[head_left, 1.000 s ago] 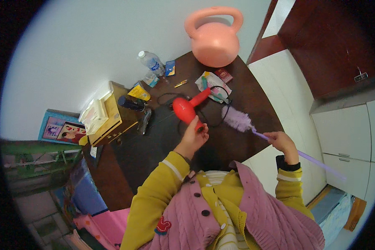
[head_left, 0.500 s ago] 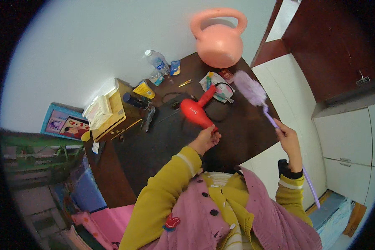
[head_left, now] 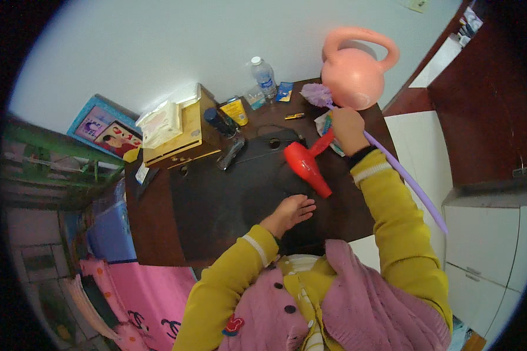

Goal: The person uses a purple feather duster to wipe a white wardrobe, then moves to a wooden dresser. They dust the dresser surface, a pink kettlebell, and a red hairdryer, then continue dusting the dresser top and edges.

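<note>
My right hand [head_left: 346, 130] is closed round the purple handle of a fluffy duster [head_left: 317, 95]. The duster's head is beside a big pink kettlebell-shaped object [head_left: 355, 75], and the long handle slants back past my right forearm. A red hair dryer [head_left: 305, 167] lies on the dark table, its narrow end toward me. Just left of that end, my left hand [head_left: 291, 213] rests over the dark mat [head_left: 216, 205] with fingers stretched out, holding nothing. My right hand partly hides a small colourful packet [head_left: 325, 123] behind the dryer.
Along the wall stand a clear water bottle [head_left: 263, 77], a yellow tube [head_left: 234, 111], a dark cylinder [head_left: 218, 121] and a wooden box [head_left: 187, 143] with a tissue pack [head_left: 161, 124]. A black hair clipper-like object [head_left: 231, 153] lies before them. White cabinets [head_left: 480, 234] are on the right.
My left hand has let go of the hair dryer and drawn slightly away. My right hand has carried the duster forward and left, so its head is now by the pink object.
</note>
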